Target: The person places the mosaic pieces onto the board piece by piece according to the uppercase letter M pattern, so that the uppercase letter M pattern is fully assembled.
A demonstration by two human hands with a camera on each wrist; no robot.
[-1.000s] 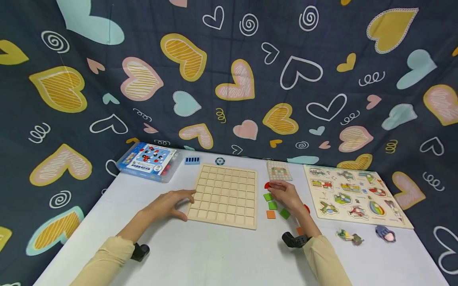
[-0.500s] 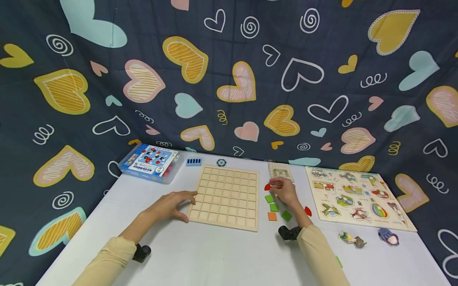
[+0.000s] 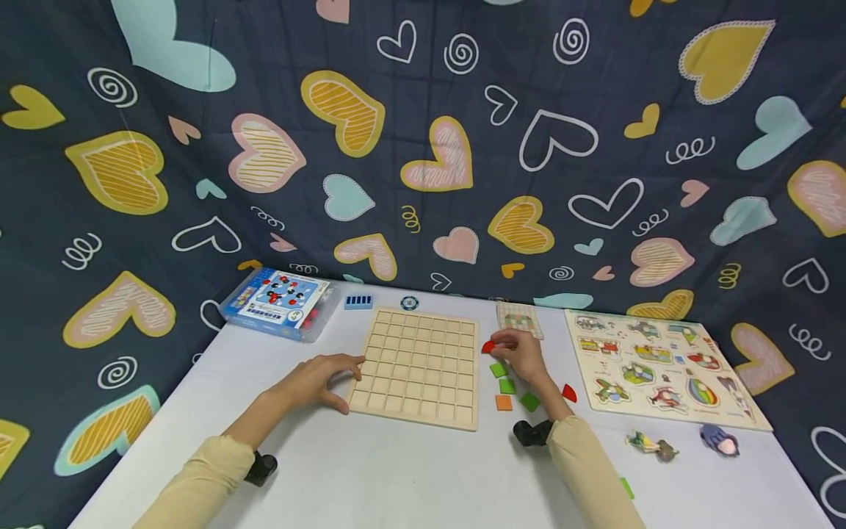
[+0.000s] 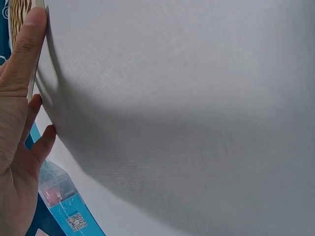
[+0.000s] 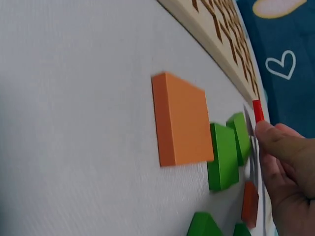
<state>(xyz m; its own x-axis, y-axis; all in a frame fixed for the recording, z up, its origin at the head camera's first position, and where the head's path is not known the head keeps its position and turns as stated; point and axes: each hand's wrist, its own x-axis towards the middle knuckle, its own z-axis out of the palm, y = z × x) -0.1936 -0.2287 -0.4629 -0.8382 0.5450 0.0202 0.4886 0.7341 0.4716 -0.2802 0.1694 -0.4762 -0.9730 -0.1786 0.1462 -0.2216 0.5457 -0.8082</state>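
Note:
In the head view, my left hand (image 3: 311,382) rests at the left edge of a square wooden grid board (image 3: 415,369), fingers extended along its side. The left wrist view shows the left thumb (image 4: 27,49) laid against the board's edge. My right hand (image 3: 522,354) is just off the board's right side and pinches a red quarter-circle tile (image 3: 487,347) between thumb and fingertips. Close by that hand lie several green tiles (image 3: 507,386) and an orange square tile (image 3: 504,402). A second red tile (image 3: 569,392) lies right of the forearm.
Behind the right hand lies a patterned grid card (image 3: 518,317). A picture puzzle board (image 3: 661,367) spreads at the right, with small figurines (image 3: 651,445) in front. A plastic-cased kit (image 3: 280,303), a blue slotted block (image 3: 358,302) and a round chip (image 3: 409,303) line the back left.
My right hand has shifted slightly left toward the board, carrying the red tile away from the green tiles. My left hand stays at the board's edge.

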